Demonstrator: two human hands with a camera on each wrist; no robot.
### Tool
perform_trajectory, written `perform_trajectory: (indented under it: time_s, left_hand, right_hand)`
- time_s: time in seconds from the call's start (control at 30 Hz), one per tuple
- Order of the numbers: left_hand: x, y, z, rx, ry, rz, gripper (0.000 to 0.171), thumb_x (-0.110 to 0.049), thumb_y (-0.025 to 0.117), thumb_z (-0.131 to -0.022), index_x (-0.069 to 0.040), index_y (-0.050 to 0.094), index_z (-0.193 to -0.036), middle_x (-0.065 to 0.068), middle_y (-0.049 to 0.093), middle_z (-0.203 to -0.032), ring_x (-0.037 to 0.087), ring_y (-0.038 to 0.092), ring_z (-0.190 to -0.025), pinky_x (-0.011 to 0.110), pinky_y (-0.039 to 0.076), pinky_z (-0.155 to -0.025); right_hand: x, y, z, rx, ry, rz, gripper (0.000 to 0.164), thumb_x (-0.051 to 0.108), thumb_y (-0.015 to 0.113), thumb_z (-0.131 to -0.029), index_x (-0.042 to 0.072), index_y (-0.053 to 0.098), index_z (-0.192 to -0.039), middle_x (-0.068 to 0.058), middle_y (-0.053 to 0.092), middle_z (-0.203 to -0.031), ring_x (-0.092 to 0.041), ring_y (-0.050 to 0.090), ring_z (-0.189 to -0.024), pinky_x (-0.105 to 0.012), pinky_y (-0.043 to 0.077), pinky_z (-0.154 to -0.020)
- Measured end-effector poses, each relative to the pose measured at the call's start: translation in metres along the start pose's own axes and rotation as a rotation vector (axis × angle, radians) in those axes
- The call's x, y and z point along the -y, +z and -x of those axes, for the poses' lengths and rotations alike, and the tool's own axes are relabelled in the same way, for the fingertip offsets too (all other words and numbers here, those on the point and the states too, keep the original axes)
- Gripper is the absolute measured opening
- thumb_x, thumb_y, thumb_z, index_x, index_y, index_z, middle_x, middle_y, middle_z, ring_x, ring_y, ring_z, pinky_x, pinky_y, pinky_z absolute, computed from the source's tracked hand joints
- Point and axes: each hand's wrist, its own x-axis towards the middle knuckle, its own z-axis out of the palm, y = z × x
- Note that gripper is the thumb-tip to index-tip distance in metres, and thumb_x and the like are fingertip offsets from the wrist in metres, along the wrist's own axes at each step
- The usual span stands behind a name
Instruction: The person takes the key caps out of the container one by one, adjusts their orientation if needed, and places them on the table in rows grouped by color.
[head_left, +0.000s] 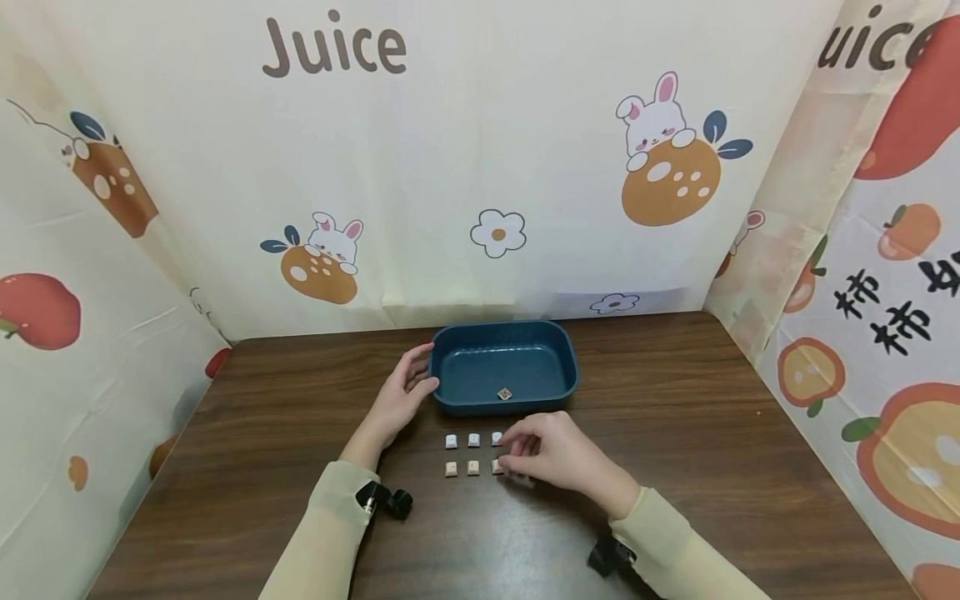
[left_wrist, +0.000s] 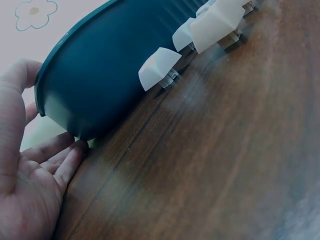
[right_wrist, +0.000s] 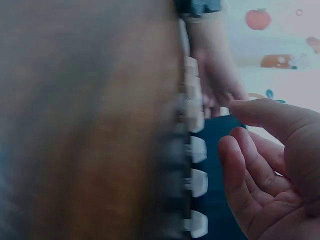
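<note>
At the left end of a dark blue tray (head_left: 502,408), my left hand (head_left: 397,402) rests its fingers and thumb against the wall and rim. In the left wrist view, its lower fingertips lie at the tray's bottom corner, by the tabletop. My right hand (head_left: 558,450) hovers at the right end of two short rows of small pale keycaps. Its thumb and fingers are bent loosely and stand apart with nothing between them in the right wrist view. A white keycap (left_wrist: 159,68) sits on a clear stem. Part of the rows is hidden under the right hand.
A small diamond-shaped patterned piece (head_left: 505,393) lies inside the tray near its front wall. The dark wooden table (head_left: 285,467) carries everything. Printed curtains (head_left: 450,150) hang behind and at both sides. Each forearm wears a black wrist camera (head_left: 400,504).
</note>
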Motion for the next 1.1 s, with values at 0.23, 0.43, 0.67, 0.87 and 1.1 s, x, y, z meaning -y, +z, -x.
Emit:
perform_trajectory:
  time_s: [0.23, 0.43, 0.67, 0.87, 1.1]
  left_hand:
    - [0.001, 0.001, 0.001, -0.003, -0.003, 0.002, 0.06, -0.02, 0.063, -0.112, -0.029, 0.041, -0.167, 0.019, 0.045, -0.168, 0.039, 0.042, -0.155, 0.062, 0.038, -0.124]
    - [0.0, 0.001, 0.0, -0.003, -0.001, 0.005, 0.06, -0.018, 0.063, -0.112, -0.028, 0.04, -0.167, 0.02, 0.046, -0.167, 0.039, 0.043, -0.155, 0.063, 0.038, -0.123]
    - [0.001, 0.0, 0.0, -0.01, 0.0, 0.003, 0.06, -0.016, 0.062, -0.112, -0.027, 0.04, -0.167, 0.019, 0.047, -0.166, 0.038, 0.045, -0.154, 0.061, 0.039, -0.123]
    - [0.002, -0.001, 0.002, -0.019, 0.0, -0.005, 0.06, -0.016, 0.063, -0.112, -0.029, 0.04, -0.167, 0.018, 0.047, -0.166, 0.038, 0.044, -0.154, 0.06, 0.04, -0.123]
    - [0.001, 0.0, 0.001, -0.01, 0.014, -0.008, 0.061, -0.017, 0.063, -0.112, -0.029, 0.04, -0.167, 0.019, 0.046, -0.166, 0.039, 0.044, -0.154, 0.061, 0.04, -0.123]
  right_hand:
    - [0.003, -0.029, -0.01, -0.129, -0.005, 0.004, 0.019, 0.013, 0.09, -0.092, 0.006, 0.084, -0.108, 0.01, 0.075, -0.088, -0.005, 0.068, -0.076, -0.027, 0.061, -0.069]
    - [-0.001, -0.049, -0.033, -0.173, -0.008, 0.018, 0.022, 0.014, 0.09, -0.092, 0.01, 0.084, -0.112, 0.007, 0.076, -0.094, -0.01, 0.07, -0.083, -0.029, 0.062, -0.074]
    - [-0.026, -0.056, -0.071, -0.087, 0.041, 0.074, 0.031, 0.019, 0.088, -0.096, 0.002, 0.08, -0.12, 0.004, 0.075, -0.098, -0.012, 0.069, -0.09, -0.031, 0.062, -0.081]
    - [-0.042, -0.054, -0.094, 0.038, 0.134, 0.069, 0.044, 0.026, 0.091, -0.092, 0.005, 0.077, -0.128, -0.001, 0.076, -0.107, -0.014, 0.072, -0.098, -0.038, 0.062, -0.091]
    - [-0.053, -0.047, -0.106, 0.171, 0.228, 0.059, 0.057, 0.029, 0.096, -0.087, 0.009, 0.073, -0.135, -0.001, 0.073, -0.118, -0.013, 0.07, -0.105, -0.038, 0.059, -0.101]
